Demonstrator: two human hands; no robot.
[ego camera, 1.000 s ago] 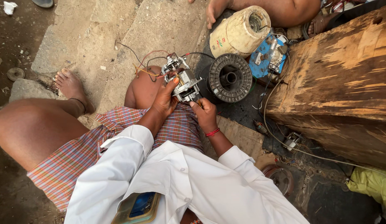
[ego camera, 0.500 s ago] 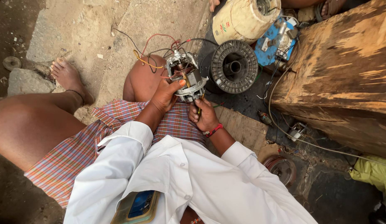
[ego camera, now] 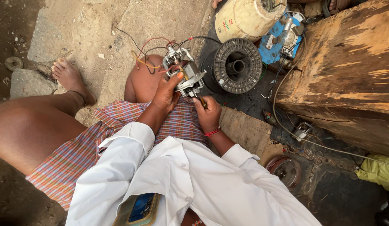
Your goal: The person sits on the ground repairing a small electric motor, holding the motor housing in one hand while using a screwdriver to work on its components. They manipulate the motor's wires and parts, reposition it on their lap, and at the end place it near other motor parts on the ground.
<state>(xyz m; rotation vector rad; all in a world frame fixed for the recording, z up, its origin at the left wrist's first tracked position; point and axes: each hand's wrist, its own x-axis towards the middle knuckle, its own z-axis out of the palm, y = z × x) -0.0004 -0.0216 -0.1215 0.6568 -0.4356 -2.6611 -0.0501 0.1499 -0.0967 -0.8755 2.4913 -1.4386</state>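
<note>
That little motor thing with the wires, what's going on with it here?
A person sitting on the ground holds a small electric motor over their knee. The left hand grips its body from the side, while the right hand holds a thin tool against its lower end. Coloured wires trail loose from the top. Just beyond it lie an empty black wire spool, a cream-coloured drum and a large wooden block.

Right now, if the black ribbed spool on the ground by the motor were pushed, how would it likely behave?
The black spool looks rigid, probably plastic, so it should keep its shape. It seems to lie on one flat flange, hub opening up, so it would likely slide, not roll. It appears to carry little or no wire, so it is probably light.
</note>
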